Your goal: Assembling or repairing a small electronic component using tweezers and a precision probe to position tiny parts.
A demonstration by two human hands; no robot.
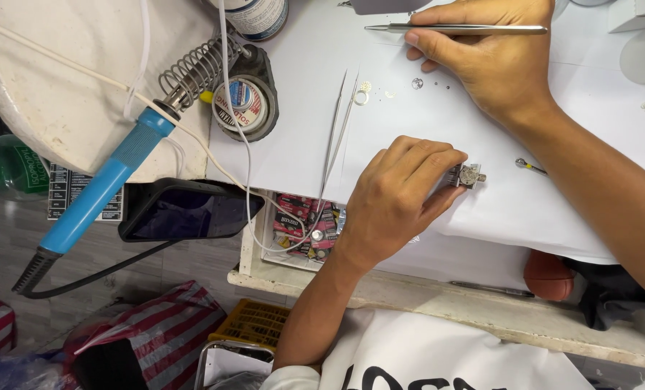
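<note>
My left hand [398, 195] rests on white paper [582, 180] and pinches a small metal holder with a round watch part [468, 175] between thumb and fingers. At the top, my right hand [492, 54] grips a long thin metal tool [452, 29] lying level across the paper. Between the hands lie tiny loose parts: a small ring [361, 97], a tiny disc [417, 83] and specks. A pair of steel tweezers [337, 133] lies on the paper left of my left hand, untouched.
A blue-handled soldering iron [113, 180] sits in a coil stand beside a solder spool [240, 103]. A dark phone [182, 209] lies at the bench edge. An open tray of button-cell packs [304, 224] sits under the paper's edge. A small screwdriver [529, 166] lies at the right.
</note>
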